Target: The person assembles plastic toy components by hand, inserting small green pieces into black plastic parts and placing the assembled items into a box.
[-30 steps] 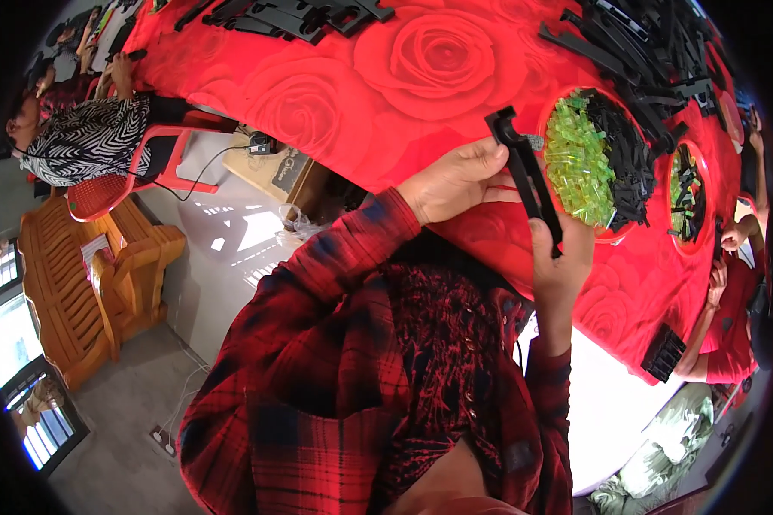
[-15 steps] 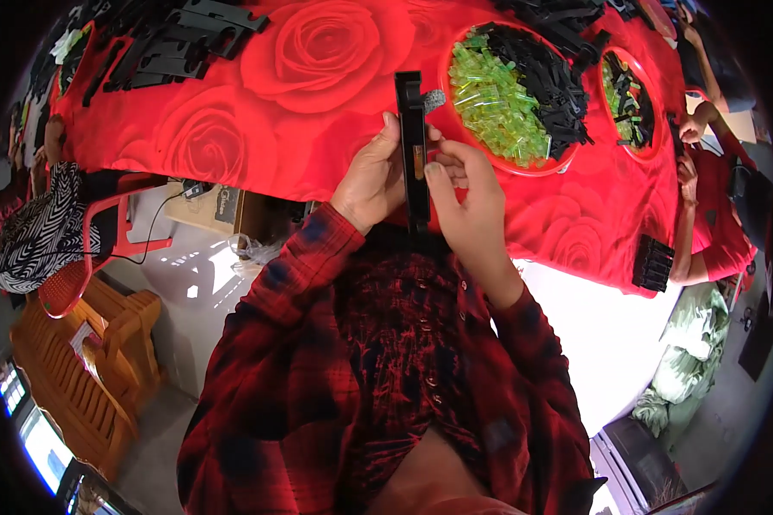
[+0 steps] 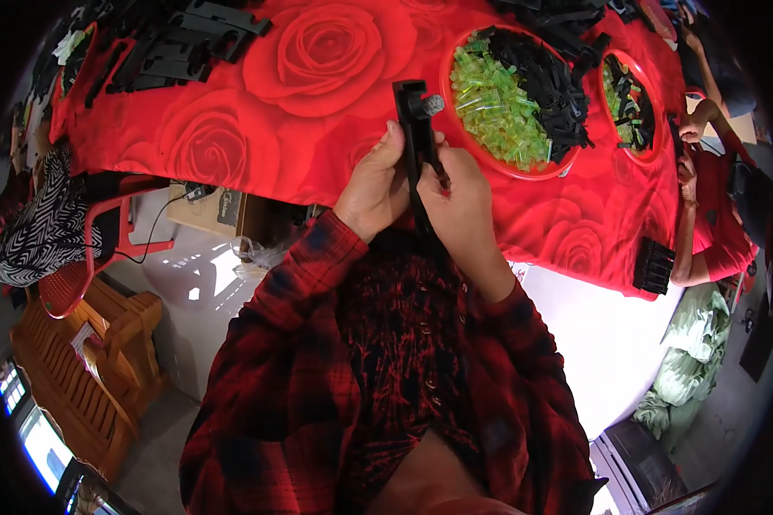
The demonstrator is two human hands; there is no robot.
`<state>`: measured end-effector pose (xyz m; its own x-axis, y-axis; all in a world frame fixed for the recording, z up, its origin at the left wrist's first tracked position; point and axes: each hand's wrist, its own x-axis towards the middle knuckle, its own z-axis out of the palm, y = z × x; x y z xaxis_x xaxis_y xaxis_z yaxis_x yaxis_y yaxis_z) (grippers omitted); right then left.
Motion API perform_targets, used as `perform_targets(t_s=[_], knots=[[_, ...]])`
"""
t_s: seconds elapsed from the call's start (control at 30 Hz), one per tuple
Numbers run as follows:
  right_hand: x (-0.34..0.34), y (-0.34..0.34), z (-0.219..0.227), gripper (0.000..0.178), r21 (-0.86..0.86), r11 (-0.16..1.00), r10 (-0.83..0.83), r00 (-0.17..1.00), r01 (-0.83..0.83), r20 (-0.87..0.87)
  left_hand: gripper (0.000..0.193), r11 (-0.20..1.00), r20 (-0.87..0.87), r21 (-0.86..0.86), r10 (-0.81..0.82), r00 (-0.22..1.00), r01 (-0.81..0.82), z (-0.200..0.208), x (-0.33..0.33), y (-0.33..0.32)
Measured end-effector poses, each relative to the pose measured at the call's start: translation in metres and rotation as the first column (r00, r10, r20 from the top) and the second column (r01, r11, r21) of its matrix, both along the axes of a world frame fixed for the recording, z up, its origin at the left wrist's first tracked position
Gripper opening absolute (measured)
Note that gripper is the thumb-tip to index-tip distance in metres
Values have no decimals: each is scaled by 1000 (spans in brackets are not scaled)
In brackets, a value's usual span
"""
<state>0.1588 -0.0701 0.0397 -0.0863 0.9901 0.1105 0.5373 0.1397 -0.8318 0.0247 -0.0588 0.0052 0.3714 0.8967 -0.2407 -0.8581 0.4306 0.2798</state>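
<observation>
A long, narrow black plastic part (image 3: pixel 410 112) stands out over the table's near edge, between my two hands. My left hand (image 3: pixel 376 184) is wrapped round its left side, thumb up along the edge. From the right, my right hand (image 3: pixel 461 199) grips it too, thumb pressed on its face around the middle. What lies under that thumb is hidden. A small grey, rough-textured tip (image 3: pixel 435 105) shows by the part's upper end; what it belongs to I cannot make out. Just right of my hands sits a red bowl (image 3: pixel 524 174) of translucent yellow-green pieces (image 3: pixel 494 103) and small black pieces (image 3: pixel 558 99).
Longer black parts (image 3: pixel 185 51) lie piled at the table's far left. A smaller red bowl (image 3: pixel 640 154) of mixed pieces stands farther right, with a ribbed black piece (image 3: pixel 653 264) at the right edge. A co-worker's arm (image 3: pixel 685 206) rests beside it. A red chair (image 3: pixel 77 275) stands left.
The black part has turned and dropped slightly toward me. My right hand has shifted left and down, its thumb now pressing on the part.
</observation>
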Motion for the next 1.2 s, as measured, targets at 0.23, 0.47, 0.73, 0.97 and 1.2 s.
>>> perform_targets(t_s=[0.23,0.47,0.73,0.97,1.2], knots=[[0,1,2,9,-51,998,34,999,-35,-22,56,999,-170,27,22,985,-18,9,1,4],[4,-1,-2,12,-144,989,24,991,-43,-130,39,997,-160,58,-48,986,58,3,-1,-2],[5,-10,-13,14,-93,995,26,976,-47,-216,43,991,-194,92,-79,978,98,6,1,-10],[5,-3,-6,12,-37,999,34,994,-38,-101,39,998,-57,16,-63,996,64,0,2,1],[0,-1,6,13,70,996,49,999,-49,-11,46,999,-113,31,-26,993,29,4,-3,6]])
